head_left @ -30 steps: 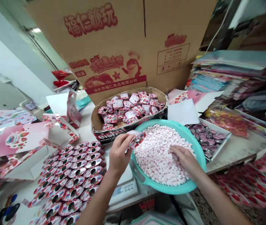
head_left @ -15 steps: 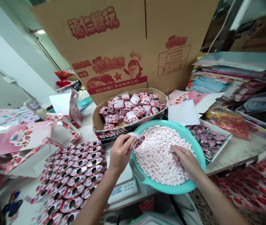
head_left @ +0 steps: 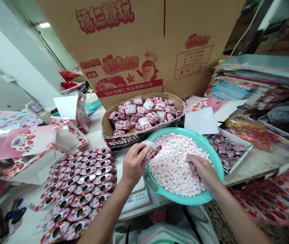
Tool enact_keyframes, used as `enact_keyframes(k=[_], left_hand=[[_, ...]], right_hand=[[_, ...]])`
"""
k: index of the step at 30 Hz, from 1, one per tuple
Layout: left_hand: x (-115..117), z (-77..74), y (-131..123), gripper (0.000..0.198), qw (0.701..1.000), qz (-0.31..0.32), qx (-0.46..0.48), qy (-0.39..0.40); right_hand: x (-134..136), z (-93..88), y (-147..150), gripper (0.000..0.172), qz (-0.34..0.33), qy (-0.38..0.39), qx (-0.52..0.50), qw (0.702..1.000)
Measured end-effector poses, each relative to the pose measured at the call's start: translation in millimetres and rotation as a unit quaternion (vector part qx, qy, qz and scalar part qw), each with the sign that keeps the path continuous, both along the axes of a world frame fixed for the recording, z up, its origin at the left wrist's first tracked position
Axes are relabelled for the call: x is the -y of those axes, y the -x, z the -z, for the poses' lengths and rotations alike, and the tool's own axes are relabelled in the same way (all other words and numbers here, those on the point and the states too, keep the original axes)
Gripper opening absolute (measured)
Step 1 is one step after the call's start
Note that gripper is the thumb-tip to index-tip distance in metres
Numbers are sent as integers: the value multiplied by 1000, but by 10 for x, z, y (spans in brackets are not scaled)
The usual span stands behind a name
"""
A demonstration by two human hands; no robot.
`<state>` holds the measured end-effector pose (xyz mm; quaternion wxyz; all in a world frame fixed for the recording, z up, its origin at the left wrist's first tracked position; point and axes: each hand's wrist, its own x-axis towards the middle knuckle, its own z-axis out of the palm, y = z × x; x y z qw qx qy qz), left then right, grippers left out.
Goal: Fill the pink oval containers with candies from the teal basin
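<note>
Pinched in my left hand (head_left: 135, 162) is a small strawberry-printed candy box (head_left: 153, 151), tilted over the left rim of a turquoise basin (head_left: 217, 169). Pale pink and white candies (head_left: 171, 162) fill this basin. At its right side my right hand (head_left: 200, 168) dips to the candies, its fingers curled together around some of them; the fingertips are partly hidden. Left of my left forearm stand rows of similar small boxes (head_left: 83, 188), each with a dark round hole on top. A white digital scale (head_left: 136, 198) sits beneath my left wrist, beside the basin.
Behind the basin, a cut-down carton (head_left: 124, 144) holds many printed boxes. A large cardboard box (head_left: 134, 44) stands behind it. To the right lie a tray of round pink-and-silver caps (head_left: 223, 152), a bag of colourful sweets (head_left: 248, 132) and stacked printed sheets (head_left: 251, 81).
The view has shifted slightly. My left hand still holds the candy box, which now shows more of its pale side. My right hand stays at the candies with little visible movement.
</note>
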<state>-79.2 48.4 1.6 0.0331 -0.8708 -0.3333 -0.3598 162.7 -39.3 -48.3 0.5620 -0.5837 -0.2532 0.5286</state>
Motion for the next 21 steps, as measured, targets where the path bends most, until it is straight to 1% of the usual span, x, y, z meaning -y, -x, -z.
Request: enact_keyframes(k=[4, 10, 13, 16, 19, 21], left_hand=[[-18, 29, -2, 38, 999, -37, 24, 3], [31, 8, -10, 41, 999, -15, 43, 1], [12, 62, -20, 40, 999, -21, 32, 19], [1, 124, -36, 40, 998, -34, 44, 37], [33, 131, -47, 38, 991, -43, 86, 87], [79, 105, -20, 33, 974, -64, 158, 150]], right_hand=[[5, 1, -4, 42, 3, -1, -3, 1000], [3, -17, 1, 42, 1, 3, 2, 1000], [3, -7, -1, 43, 2, 1, 9, 1000], [5, -5, -5, 42, 0, 2, 10, 1000], [12, -13, -10, 41, -2, -1, 6, 1000], [18, -19, -13, 41, -5, -6, 7, 1000]])
